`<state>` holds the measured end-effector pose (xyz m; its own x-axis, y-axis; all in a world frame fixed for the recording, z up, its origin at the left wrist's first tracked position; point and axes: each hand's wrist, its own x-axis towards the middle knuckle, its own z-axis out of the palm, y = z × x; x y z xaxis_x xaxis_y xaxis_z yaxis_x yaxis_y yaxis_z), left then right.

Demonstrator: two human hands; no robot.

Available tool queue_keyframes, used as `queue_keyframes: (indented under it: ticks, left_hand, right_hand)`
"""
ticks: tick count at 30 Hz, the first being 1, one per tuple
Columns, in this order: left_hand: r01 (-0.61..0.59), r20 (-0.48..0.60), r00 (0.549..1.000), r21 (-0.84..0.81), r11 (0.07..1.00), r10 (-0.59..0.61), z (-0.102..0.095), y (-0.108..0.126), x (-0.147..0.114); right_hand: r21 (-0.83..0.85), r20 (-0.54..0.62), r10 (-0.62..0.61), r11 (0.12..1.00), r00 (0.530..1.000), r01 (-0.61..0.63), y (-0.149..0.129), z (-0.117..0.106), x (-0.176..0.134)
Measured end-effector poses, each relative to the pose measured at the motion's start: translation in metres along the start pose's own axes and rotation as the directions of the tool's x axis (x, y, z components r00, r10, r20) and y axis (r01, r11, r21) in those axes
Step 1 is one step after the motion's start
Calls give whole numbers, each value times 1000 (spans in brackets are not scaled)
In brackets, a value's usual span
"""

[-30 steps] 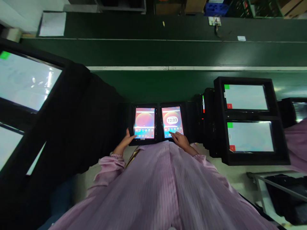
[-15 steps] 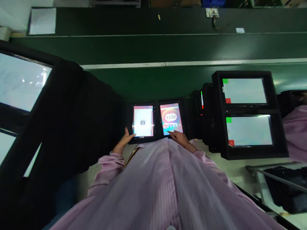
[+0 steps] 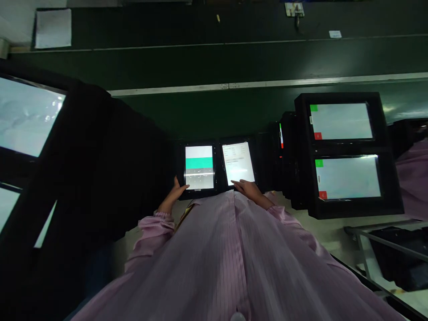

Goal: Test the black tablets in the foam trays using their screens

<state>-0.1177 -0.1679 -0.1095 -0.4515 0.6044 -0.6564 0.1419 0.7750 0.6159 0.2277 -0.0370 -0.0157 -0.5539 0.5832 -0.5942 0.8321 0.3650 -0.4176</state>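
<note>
Two lit tablets in black surrounds are side by side in front of me. The left tablet (image 3: 199, 168) shows a calculator-like screen with a green band. My left hand (image 3: 174, 192) is at its lower left corner, thumb stretched onto the screen's edge and another finger apart along the outer side. On the right tablet (image 3: 238, 161) is a pale page with small text. My right hand (image 3: 248, 189) lies over its lower edge, index finger stretched out to the screen's bottom left; its other fingers are partly bent. Neither hand grasps anything visible.
To the right stands a black frame (image 3: 347, 148) with two pale screens marked green and red. Large screens in a black housing (image 3: 90, 147) rise at my left. A pink sleeve (image 3: 413, 178) of another person shows at far right, above a metal rack (image 3: 364, 249).
The left tablet's screen has gone from a loading icon to the calculator-like page. The right one has switched from a home screen with a clock to a text page. My right fingertip has shifted slightly left.
</note>
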Motion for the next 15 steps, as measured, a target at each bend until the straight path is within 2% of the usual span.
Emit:
queue_keyframes:
  ticks: [9,15]
  left_hand:
    - [60,-12,998,13,998,-60,4,7,-2]
    - [21,-57,998,15,1000,-20,10,7,0]
  right_hand:
    - [75,-111,85,994,990,-77,10,2,-4]
    - [80,-135,103,992,986,-93,15,3,-13]
